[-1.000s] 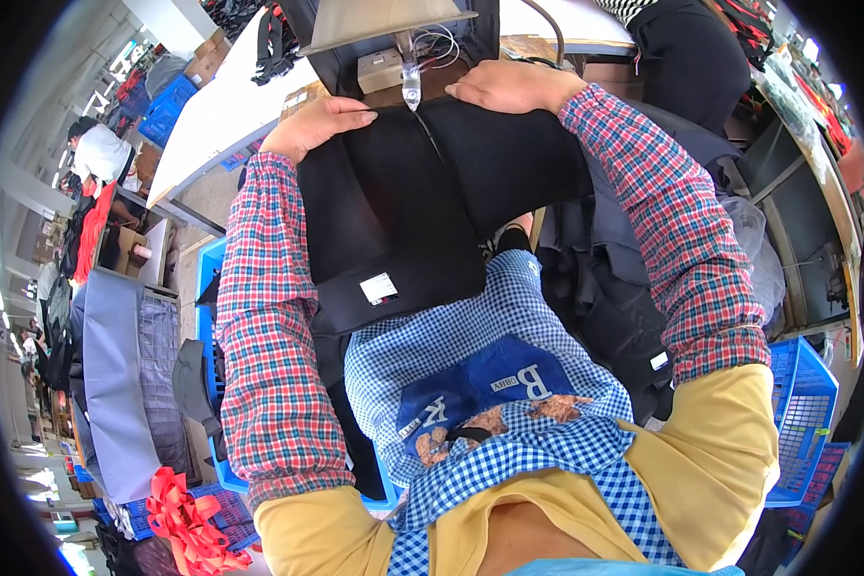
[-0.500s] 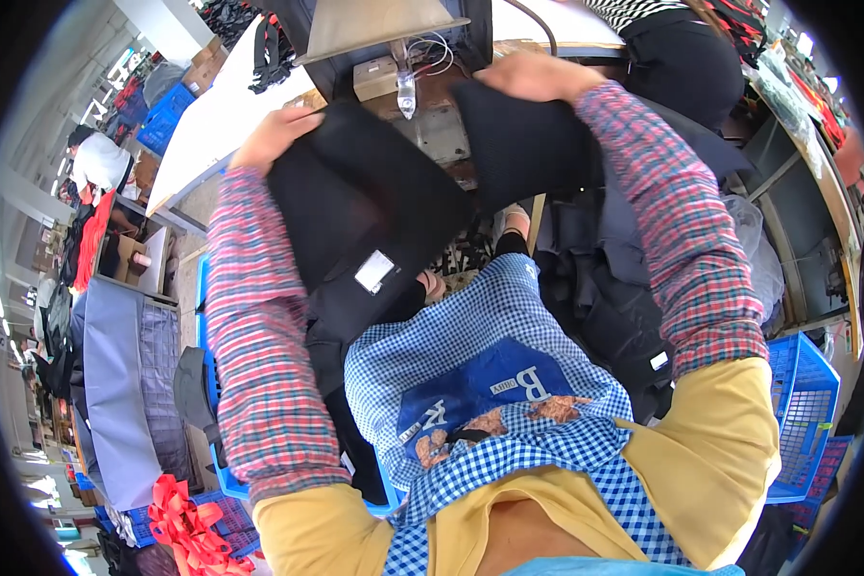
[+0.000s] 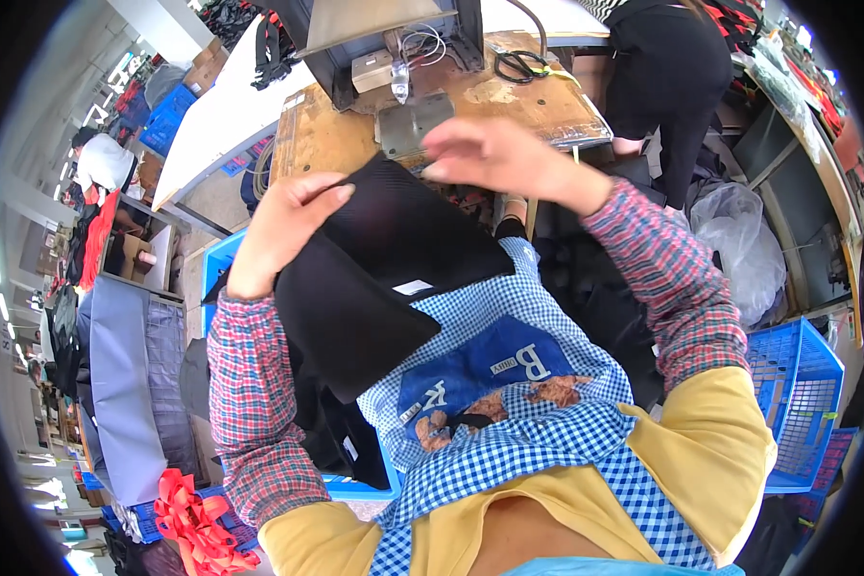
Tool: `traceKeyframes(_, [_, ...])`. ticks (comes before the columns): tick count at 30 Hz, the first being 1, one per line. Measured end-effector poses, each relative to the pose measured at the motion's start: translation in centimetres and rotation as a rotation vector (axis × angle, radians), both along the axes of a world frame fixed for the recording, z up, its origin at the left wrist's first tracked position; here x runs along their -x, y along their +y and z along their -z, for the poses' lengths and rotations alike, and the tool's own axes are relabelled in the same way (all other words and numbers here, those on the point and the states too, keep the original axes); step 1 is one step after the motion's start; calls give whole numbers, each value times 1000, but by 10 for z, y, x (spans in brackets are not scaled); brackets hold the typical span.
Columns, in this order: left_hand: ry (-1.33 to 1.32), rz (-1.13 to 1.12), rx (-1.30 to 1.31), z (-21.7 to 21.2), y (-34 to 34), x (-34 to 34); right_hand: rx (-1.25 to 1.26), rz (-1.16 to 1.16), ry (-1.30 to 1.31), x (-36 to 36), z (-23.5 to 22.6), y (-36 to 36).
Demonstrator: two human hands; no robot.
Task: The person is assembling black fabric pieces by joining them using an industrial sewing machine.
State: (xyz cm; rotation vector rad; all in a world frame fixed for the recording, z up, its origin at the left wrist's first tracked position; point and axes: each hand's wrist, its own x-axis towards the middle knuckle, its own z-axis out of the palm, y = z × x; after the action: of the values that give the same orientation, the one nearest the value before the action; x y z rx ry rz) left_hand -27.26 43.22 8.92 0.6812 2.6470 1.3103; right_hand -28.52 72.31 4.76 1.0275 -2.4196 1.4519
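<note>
My left hand (image 3: 298, 216) pinches the upper corner of a folded black fabric piece (image 3: 398, 216) between thumb and fingers. The cloth hangs over my lap and covers part of the blue checked apron (image 3: 475, 298); a small white label (image 3: 413, 287) shows on it. My right hand (image 3: 494, 158), slightly blurred, hovers just beyond the cloth's top edge with its fingers apart and nothing in them. Past both hands stands a machine head (image 3: 382, 48) with a clear-tipped fitting (image 3: 400, 88) above a metal plate (image 3: 415, 125) on a worn wooden table (image 3: 326, 130).
Black-handled scissors (image 3: 521, 65) lie at the table's far right. Blue crates (image 3: 795, 403) flank me, more black pieces (image 3: 350, 446) heaped at the left one. A clear plastic bag (image 3: 739, 240) sits to the right. Another person (image 3: 667, 72) in black trousers stands beyond the table.
My right hand has let go of the black cloth it held and come left and nearer. The cloth in my left hand is drawn back over the apron, uncovering the table and scissors.
</note>
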Motion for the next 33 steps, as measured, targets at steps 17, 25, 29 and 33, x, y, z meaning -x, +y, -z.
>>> traceKeyframes(17, [-246, 43, -192, 0, 36, -28, 694, -214, -874, -31, 11, -21])
traceKeyframes(25, [-438, 215, -102, 1, 41, -27, 537, -295, -746, -31, 35, -14])
traceKeyframes(29, [-366, 311, 40, -12, 22, -46, 540, -257, -803, -37, 29, -7])
traceKeyframes(33, [-252, 195, 248, -30, -1, -57, 578, -253, -886, -28, 37, 8])
